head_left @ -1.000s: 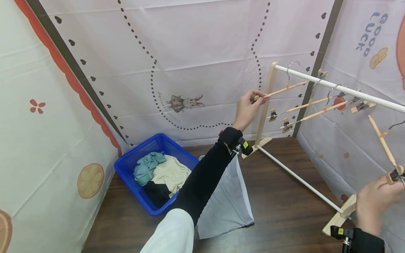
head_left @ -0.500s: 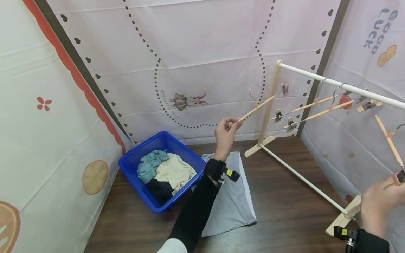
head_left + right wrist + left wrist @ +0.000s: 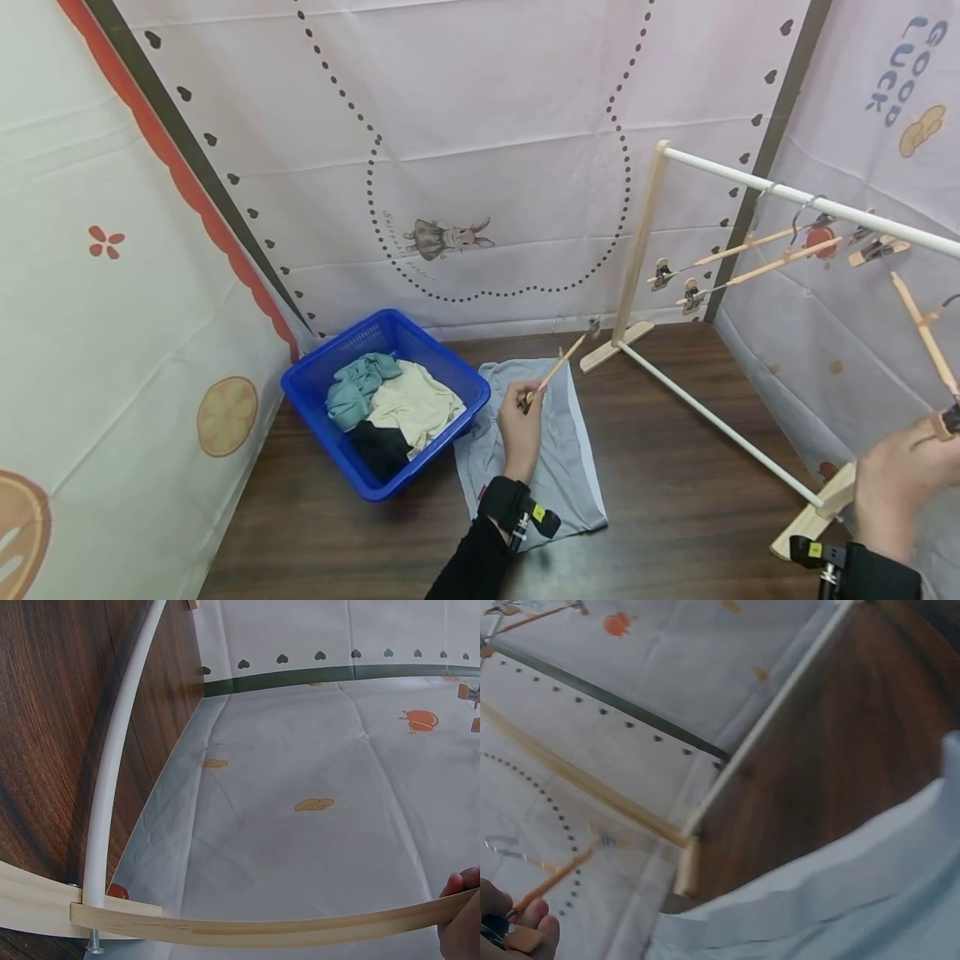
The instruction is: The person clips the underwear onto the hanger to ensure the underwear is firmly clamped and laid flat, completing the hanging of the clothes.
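My left hand [image 3: 520, 433] pinches one end clip of a wooden clip hanger [image 3: 562, 362]. The hanger slants up and away over a light-blue garment [image 3: 555, 467] spread on the table. In the left wrist view, fingertips [image 3: 544, 926] hold that clip at the lower left corner. At the right edge, my right hand [image 3: 903, 479] grips the side post [image 3: 262, 932] of the wooden rack. A hanging hanger [image 3: 922, 333] has its clip right by those fingers in the head view. Most of the right hand lies outside the right wrist view.
A blue basket [image 3: 300, 396] holds teal [image 3: 360, 390], cream [image 3: 416, 408] and black [image 3: 378, 450] cloth. Two more clip hangers [image 3: 780, 262] hang from the rack's white top bar [image 3: 810, 202]. A low white crossbar [image 3: 720, 425] joins its feet. Printed fabric walls [image 3: 487, 150] surround the table.
My left hand has carried the hanger off the rack's top bar, leftward and down over the light-blue garment. My right hand stays at the post. The head view has shifted slightly.
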A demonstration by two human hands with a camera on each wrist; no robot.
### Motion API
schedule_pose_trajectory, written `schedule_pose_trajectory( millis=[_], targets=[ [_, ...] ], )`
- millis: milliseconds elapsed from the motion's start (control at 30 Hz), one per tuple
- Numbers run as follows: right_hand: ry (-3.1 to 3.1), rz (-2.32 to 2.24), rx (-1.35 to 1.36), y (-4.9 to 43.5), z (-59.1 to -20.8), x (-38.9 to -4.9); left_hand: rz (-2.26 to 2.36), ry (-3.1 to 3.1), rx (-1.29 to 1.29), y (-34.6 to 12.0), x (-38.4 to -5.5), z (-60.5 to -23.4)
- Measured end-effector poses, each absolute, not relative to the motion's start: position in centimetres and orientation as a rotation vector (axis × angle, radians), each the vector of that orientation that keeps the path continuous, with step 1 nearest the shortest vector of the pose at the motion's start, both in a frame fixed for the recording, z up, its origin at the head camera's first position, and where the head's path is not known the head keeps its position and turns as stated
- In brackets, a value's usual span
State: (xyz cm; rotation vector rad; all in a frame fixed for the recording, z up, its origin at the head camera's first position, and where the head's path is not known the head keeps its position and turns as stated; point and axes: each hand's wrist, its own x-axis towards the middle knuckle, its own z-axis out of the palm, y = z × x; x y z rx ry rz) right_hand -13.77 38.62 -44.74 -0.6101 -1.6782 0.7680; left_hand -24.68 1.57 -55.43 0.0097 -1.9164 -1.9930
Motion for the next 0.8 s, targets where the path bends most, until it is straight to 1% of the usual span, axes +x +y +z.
schedule_pose_trajectory(
  millis=[100,200,467,633,800],
  targets=[
    [-1.667,0.794,-0.642,37.9,-44.4,-13.6,-1.914,-2.001,0.025,1.8,-23.9,-57.1],
    [-1.681,0.805,-0.658,37.6,-44.4,-13.4,-1.818,-2.083,-0.027,2.2,-23.2,-58.2],
    [-1.702,0.751,-0.620,40.8,-47.2,-14.3,-1.446,-2.352,-0.439,4.8,-21.6,-60.0],
    [-1.706,0.745,-0.617,40.6,-47.0,-14.2,-1.257,-2.561,-0.622,6.6,-20.4,-61.1],
    [-1.702,0.782,-0.656,40.2,-46.9,-14.0,-1.158,-2.745,-0.736,8.5,-19.8,-61.9]
  ],
)
